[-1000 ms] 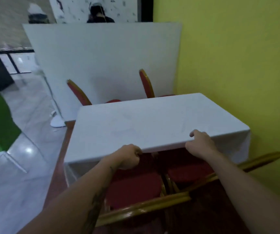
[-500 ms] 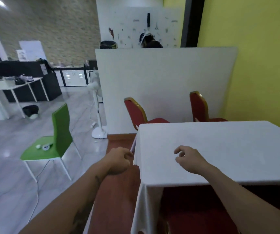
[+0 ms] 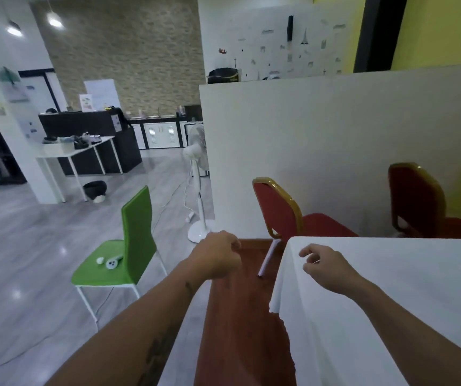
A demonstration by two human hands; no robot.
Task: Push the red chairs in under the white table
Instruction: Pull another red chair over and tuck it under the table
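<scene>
The white table (image 3: 407, 277) fills the lower right, draped in a white cloth. Two red chairs with gold frames stand at its far side against a white partition: one at the table's far left corner (image 3: 279, 210), one further right (image 3: 418, 201), their seats partly hidden by the tabletop. My left hand (image 3: 218, 257) hovers over the red-brown floor strip left of the table, fingers curled loosely, holding nothing. My right hand (image 3: 326, 267) floats just above the table's left corner, fingers apart and empty. The near-side chairs are out of view.
A green chair (image 3: 129, 252) with small white items on its seat stands left on the grey floor. A white pedestal fan (image 3: 197, 185) and its cable stand beside the partition (image 3: 335, 135). A white desk (image 3: 76, 151) and dark counter sit further back.
My hands have left the table's near edge and now float free. The view swung left along the table's side, so the near red chairs dropped out of sight.
</scene>
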